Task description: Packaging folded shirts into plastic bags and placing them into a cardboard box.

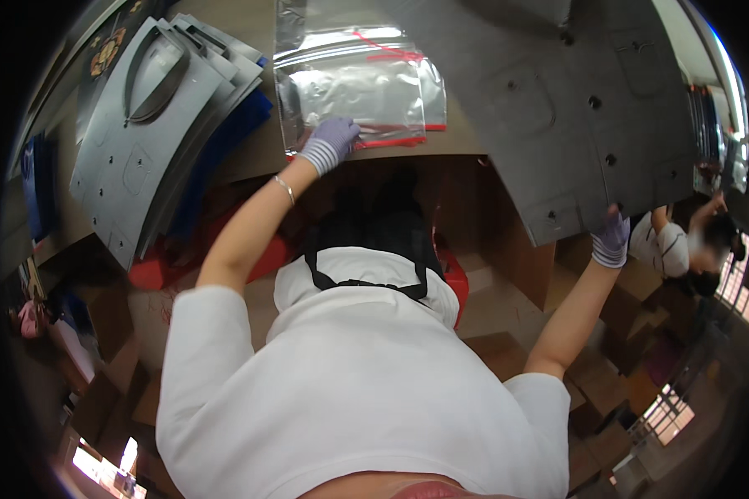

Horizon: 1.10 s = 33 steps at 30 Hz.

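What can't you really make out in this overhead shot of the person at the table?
- Left hand: gloved, resting on the clear plastic bags; what the bags contain is lost in glare.
- Right hand: grips the corner of the grey sheet, whose far edge is cut off at the top.
- Stack of grey panels: how many cannot be counted.
- The table edge and lap: hidden by the person's white top.

Clear red-strip zip bags top ctr on table
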Each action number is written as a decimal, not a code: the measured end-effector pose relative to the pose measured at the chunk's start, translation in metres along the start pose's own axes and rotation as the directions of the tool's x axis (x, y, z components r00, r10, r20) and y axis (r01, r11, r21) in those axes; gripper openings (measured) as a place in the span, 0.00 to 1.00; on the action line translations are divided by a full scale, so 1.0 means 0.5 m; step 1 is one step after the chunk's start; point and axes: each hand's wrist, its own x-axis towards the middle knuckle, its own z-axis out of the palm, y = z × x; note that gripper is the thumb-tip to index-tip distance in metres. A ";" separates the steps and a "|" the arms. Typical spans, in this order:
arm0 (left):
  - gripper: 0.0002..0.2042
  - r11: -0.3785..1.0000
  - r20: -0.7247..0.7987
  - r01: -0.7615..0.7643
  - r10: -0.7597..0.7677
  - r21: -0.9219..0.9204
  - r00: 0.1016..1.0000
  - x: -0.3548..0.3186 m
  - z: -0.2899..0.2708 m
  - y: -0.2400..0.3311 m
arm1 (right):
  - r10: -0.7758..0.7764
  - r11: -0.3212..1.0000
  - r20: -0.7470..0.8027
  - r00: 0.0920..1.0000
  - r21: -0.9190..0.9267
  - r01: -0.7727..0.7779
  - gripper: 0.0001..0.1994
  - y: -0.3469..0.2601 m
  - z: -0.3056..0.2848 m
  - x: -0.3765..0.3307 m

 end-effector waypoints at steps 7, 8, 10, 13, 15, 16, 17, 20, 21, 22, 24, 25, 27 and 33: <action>0.08 0.642 0.112 0.249 -0.246 -0.725 0.963 0.063 0.070 -0.097 | 0.152 0.684 -0.293 0.944 -0.658 -0.314 0.14 0.050 0.037 -0.247; 0.08 0.643 0.118 0.248 -0.238 -0.725 0.964 0.079 0.062 -0.095 | -0.052 0.700 -0.246 0.968 -0.700 -0.140 0.15 0.059 0.068 -0.271; 0.07 0.720 0.218 0.406 -0.345 -0.563 0.913 0.102 0.017 -0.078 | -0.099 0.593 -0.186 0.978 -0.800 -0.092 0.16 0.059 0.136 -0.330; 0.08 0.540 0.307 0.524 -0.443 -0.658 0.842 0.130 -0.011 -0.060 | 0.087 0.724 -0.157 0.984 -0.668 -0.170 0.16 0.106 0.217 -0.379; 0.12 0.642 0.312 0.536 -0.437 -0.548 0.844 0.120 -0.007 -0.105 | 0.017 0.685 -0.006 1.000 -0.728 -0.016 0.16 0.104 0.297 -0.339; 0.12 0.602 0.275 0.532 -0.469 -0.596 0.839 0.122 -0.021 -0.106 | 0.042 0.830 -0.056 0.998 -0.554 -0.066 0.17 0.112 0.325 -0.334; 0.12 0.583 0.167 0.467 -0.494 -0.665 0.853 0.122 -0.048 -0.105 | 0.022 0.865 -0.038 0.999 -0.500 -0.038 0.17 0.145 0.323 -0.345; 0.11 0.523 -0.226 0.113 -0.540 -0.845 0.811 0.137 -0.169 -0.119 | 0.048 0.863 -0.061 0.997 -0.499 -0.072 0.16 0.169 0.311 -0.360; 0.11 0.614 -0.339 0.057 -0.508 -0.787 0.792 0.134 -0.228 -0.116 | 0.112 0.821 -0.099 0.989 -0.551 -0.148 0.16 0.160 0.306 -0.376; 0.11 0.700 -0.452 0.005 -0.466 -0.714 0.761 0.125 -0.277 -0.109 | 0.112 0.825 -0.100 0.989 -0.546 -0.149 0.16 0.167 0.294 -0.395; 0.11 0.781 -0.417 0.085 -0.418 -0.619 0.807 0.109 -0.304 -0.102 | 0.155 0.744 -0.367 0.917 -0.568 -0.353 0.15 0.185 0.247 -0.415; 0.11 0.844 -0.365 0.151 -0.375 -0.514 0.852 0.107 -0.312 -0.098 | 0.080 0.808 -0.321 0.944 -0.533 -0.250 0.17 0.178 0.208 -0.419; 0.12 0.823 -0.325 0.170 -0.392 -0.542 0.861 0.091 -0.276 -0.085 | 0.122 0.948 -0.349 0.929 -0.236 -0.213 0.21 0.139 0.129 -0.415; 0.13 0.858 -0.273 0.181 -0.342 -0.481 0.899 0.074 -0.217 -0.011 | 0.618 0.784 -0.116 0.777 0.157 -0.600 0.24 0.042 0.056 -0.427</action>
